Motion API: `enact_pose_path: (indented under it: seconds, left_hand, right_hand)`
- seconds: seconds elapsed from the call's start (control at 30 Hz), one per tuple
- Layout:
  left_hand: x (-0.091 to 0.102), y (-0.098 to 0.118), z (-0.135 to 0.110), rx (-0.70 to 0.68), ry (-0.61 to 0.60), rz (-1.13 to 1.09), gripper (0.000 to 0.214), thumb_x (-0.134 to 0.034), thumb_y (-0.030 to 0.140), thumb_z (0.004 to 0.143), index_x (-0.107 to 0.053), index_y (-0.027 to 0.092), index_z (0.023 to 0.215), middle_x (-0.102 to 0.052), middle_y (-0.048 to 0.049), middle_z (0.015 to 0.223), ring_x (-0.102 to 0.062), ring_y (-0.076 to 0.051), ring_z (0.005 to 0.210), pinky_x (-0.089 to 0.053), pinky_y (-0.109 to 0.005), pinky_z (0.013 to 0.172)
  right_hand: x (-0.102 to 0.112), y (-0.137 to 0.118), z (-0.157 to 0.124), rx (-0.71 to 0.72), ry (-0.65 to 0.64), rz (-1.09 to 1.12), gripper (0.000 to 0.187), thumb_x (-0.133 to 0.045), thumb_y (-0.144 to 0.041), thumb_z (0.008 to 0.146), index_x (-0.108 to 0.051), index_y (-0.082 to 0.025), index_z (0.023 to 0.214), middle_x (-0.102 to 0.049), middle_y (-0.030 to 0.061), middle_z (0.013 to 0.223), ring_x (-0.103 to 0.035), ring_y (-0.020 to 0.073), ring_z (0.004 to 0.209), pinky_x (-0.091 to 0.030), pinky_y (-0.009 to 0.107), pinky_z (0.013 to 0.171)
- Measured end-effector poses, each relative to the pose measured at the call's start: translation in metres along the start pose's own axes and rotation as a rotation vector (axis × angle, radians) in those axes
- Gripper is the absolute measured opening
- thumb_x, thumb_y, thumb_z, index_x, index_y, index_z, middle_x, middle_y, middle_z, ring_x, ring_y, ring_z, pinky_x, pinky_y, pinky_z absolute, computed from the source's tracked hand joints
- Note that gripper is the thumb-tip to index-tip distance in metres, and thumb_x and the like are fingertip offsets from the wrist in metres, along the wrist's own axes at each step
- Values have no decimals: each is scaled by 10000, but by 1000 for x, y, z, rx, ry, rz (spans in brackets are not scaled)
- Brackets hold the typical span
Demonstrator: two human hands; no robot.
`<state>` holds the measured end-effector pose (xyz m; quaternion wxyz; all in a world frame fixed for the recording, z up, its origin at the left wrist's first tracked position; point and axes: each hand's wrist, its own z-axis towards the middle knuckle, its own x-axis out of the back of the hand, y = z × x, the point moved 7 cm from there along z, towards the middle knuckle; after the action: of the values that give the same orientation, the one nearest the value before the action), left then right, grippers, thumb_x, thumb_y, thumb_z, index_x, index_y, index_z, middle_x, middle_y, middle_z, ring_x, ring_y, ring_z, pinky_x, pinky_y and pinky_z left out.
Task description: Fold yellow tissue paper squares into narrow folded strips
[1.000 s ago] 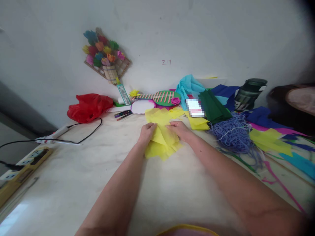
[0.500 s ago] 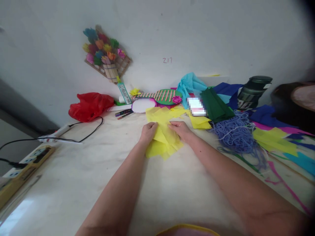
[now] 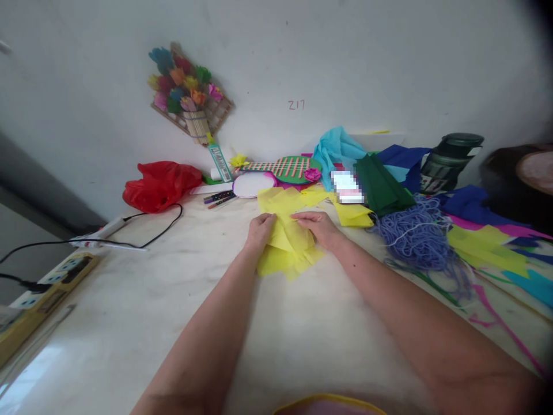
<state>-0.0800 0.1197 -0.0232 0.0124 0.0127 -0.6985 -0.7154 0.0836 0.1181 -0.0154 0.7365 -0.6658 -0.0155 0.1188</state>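
Observation:
Yellow crepe paper (image 3: 285, 233) in thin, overlapping pieces lies between my hands, low over the table. My left hand (image 3: 260, 230) is closed on its left edge, thumb on top. On the opposite side my right hand (image 3: 318, 227) pinches the same paper between thumb and fingers. More yellow paper spreads flat beneath and beyond it. Just behind are a white oval card (image 3: 254, 185) with a purple rim and a green guitar-shaped craft (image 3: 294, 169) with a woven strip and a pink flower.
At right lie dark green paper (image 3: 382, 187), a tangle of blue yarn (image 3: 415, 233), a dark jar (image 3: 449, 164) and a blurred-out phone (image 3: 348, 187). To the left are a red plastic bag (image 3: 162, 187), several pens (image 3: 218, 197) and a power strip (image 3: 49, 294) with cords.
The view has shifted slightly. My right fingers have moved a little left over the yellow paper; my left hand keeps its hold.

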Motion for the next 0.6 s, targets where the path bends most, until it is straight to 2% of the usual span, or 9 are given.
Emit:
enact_pose_path:
  seconds: [0.27, 0.5, 0.6]
  left_hand:
    - [-1, -2, 1, -2, -29, -60, 307, -577, 430, 659, -597, 151, 784, -570, -5, 596, -510, -122, 505, -417, -249, 508]
    - [-2, -3, 2, -12, -35, -86, 292, -565, 424, 662, -590, 150, 761, -566, -7, 592, -508, -130, 515, -406, -250, 509]
    - [0, -3, 3, -21, 5, -78, 287, -566, 424, 653, -582, 147, 723, -573, -16, 596, -525, -141, 555, -405, -247, 522]
  right_hand:
    - [-2, -3, -3, -21, -23, -14, 206, -627, -235, 587, -713, -191, 769, -673, 22, 758, -572, 150, 716, -423, 305, 706]
    - [-2, -9, -3, 33, -22, -158, 208, -597, -220, 596, -717, -183, 762, -688, 38, 800, -585, 180, 799, -425, 320, 758]
    - [-2, -11, -3, 48, -12, -191, 216, -588, -214, 595, -719, -186, 765, -695, 43, 841, -589, 190, 847, -424, 328, 794]
